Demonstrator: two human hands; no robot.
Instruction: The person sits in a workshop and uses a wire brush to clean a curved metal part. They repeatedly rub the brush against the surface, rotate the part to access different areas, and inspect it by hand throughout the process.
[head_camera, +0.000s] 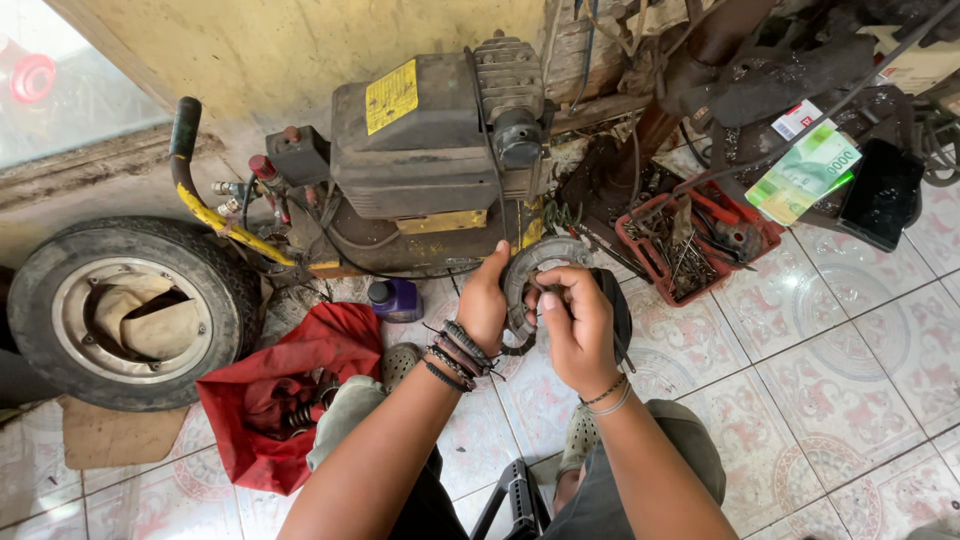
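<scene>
Curved metal brake shoe, held above the tiled floor: left hand clamped on its 9 o'clock edge, right hand pinching its inner rim. Likely stiff, fairly heavy, greasy; best gripped at the ends. Air compressor at 12 o'clock, red bag at 8 o'clock.

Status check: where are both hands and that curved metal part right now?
Left hand and right hand both gripping curved grey metal part. Held above tiled floor, before air compressor. Nothing between.
</scene>
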